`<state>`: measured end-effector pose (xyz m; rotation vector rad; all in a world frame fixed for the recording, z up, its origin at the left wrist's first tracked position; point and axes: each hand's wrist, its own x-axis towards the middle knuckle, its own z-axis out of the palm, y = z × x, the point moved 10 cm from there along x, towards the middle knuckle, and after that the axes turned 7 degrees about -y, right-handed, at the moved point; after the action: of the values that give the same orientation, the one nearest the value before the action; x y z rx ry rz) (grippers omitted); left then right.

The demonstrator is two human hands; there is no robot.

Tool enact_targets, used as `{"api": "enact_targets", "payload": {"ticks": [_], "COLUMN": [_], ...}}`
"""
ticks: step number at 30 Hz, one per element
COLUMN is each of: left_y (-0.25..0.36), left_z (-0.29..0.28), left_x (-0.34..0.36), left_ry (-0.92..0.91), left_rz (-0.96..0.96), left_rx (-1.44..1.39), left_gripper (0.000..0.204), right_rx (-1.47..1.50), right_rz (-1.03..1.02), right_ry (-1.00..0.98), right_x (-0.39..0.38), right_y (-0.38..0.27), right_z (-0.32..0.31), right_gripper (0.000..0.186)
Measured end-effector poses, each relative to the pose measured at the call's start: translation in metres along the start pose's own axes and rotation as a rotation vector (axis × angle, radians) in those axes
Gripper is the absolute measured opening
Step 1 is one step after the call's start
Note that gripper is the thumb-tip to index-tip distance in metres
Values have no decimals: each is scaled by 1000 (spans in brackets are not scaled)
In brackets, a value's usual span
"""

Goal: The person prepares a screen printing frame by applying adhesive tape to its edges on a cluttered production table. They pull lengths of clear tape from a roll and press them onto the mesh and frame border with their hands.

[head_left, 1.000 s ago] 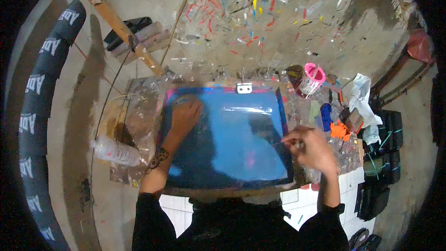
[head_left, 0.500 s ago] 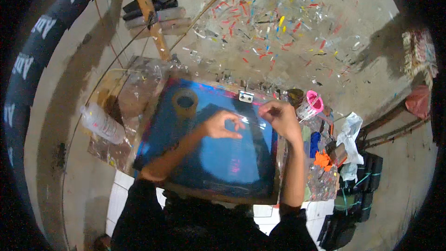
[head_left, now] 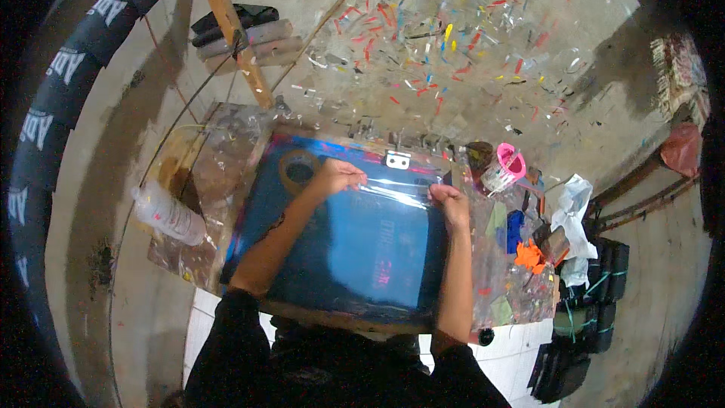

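Note:
A strip of clear tape (head_left: 398, 192) is stretched between my two hands, shiny, above the far part of a blue printing screen (head_left: 355, 264). My left hand (head_left: 340, 177) pinches the strip's left end between thumb and fingers. Its right end is in the closed fingers of my right hand (head_left: 451, 205). Beside my left hand, a brown tape roll (head_left: 284, 172) lies flat on the screen. Faint pinkish lettering shows on the mesh below the hands. I cannot tell whether the strip touches the mesh.
A metal hinge (head_left: 398, 160) sits at the screen's far edge. To the right stand a pink-rimmed pot (head_left: 508, 169), an orange piece (head_left: 530, 257), a blue piece (head_left: 514, 231) and crumpled white sheeting (head_left: 574, 211). A translucent bottle (head_left: 171, 215) lies at the left. Behind is a paint-marked wall (head_left: 423, 53).
My hands have moved apart, left hand leftward toward the tape roll, right hand lower. The clear strip is now pulled out taut between them. My left fingers have closed from a looser spread.

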<state>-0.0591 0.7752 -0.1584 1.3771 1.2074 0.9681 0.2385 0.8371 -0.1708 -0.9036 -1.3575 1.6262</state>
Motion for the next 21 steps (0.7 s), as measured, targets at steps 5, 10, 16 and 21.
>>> {"api": "enact_targets", "payload": {"ticks": [5, 10, 16, 21], "left_y": [-7, -15, -20, -8], "left_z": [-8, -9, 23, 25], "left_x": [18, 11, 13, -3], "left_ry": [184, 380, 71, 38], "left_rz": [169, 195, 186, 223], "left_rx": [269, 465, -37, 102], "left_gripper": [19, 21, 15, 11], "right_rx": [-538, -940, -984, -607], "right_rz": [-53, -167, -12, 185], "right_ry": [246, 173, 223, 80], "right_x": [13, 11, -1, -7], "right_y": [-10, -34, -23, -7], "right_z": [-15, 38, 22, 31], "right_gripper": [12, 10, 9, 8]}}
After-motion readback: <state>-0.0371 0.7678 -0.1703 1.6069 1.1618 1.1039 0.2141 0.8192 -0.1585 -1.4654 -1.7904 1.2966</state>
